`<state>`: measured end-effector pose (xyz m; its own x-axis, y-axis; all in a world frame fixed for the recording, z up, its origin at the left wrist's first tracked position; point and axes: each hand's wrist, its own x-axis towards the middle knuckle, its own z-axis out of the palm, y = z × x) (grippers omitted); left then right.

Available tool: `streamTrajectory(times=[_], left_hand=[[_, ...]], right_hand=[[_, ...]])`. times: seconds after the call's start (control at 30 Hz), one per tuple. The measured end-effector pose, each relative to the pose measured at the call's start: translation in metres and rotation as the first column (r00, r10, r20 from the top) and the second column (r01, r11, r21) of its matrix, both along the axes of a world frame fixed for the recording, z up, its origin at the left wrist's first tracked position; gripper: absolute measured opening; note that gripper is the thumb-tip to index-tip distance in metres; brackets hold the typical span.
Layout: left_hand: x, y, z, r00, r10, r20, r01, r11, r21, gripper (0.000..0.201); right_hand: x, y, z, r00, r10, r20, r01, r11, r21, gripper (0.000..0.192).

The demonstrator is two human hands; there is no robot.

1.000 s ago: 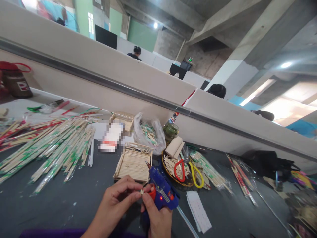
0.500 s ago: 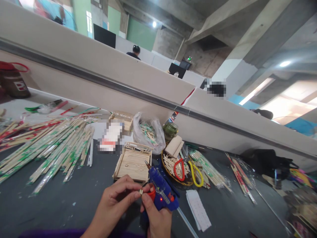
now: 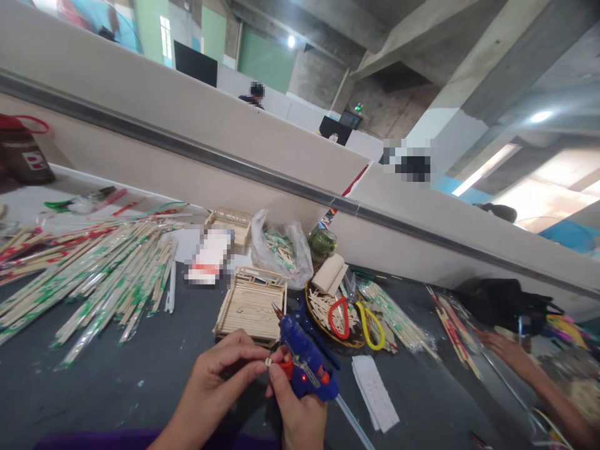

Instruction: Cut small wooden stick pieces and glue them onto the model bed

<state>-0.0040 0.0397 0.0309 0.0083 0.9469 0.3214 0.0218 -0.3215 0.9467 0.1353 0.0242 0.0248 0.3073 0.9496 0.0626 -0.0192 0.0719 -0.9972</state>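
Note:
My left hand is closed, its thumb and fingertips pinching a small pale wooden piece. My right hand is wrapped round a blue hot glue gun with an orange trigger and a lit red light. Its thumb and fingertip also meet the small piece. The gun's nozzle points up and left, over the edge of a platform model made of wooden sticks with a railing at its back. A clear glue stick sticks out of the gun's rear.
Wrapped chopsticks spread over the left. Behind the model are a second stick model and a plastic bag. A basket of sticks with scissors stands to the right, near folded paper. Another person's hand reaches in at far right.
Another person's hand and forearm have come in from the right edge, near the red-wrapped chopsticks. My own hands, the small piece and the glue gun stay almost where they were.

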Motion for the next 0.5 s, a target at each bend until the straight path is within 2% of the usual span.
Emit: streamTrajectory(times=[0.2,0.5], left_hand=[[-0.0009,0.0003,0.0000,0.999,0.008,-0.042,-0.006,0.999,0.042,0.018],[0.0010,-0.0012,0.0008,1.000,0.008,-0.025,-0.007,1.000,0.018,0.018]], right_hand=[[0.0025,0.0005,0.0049,0.997,0.039,0.067,-0.041,0.999,0.023,0.020],[0.0008,0.0002,0.0019,1.000,-0.002,0.002,0.002,1.000,-0.001,0.025]])
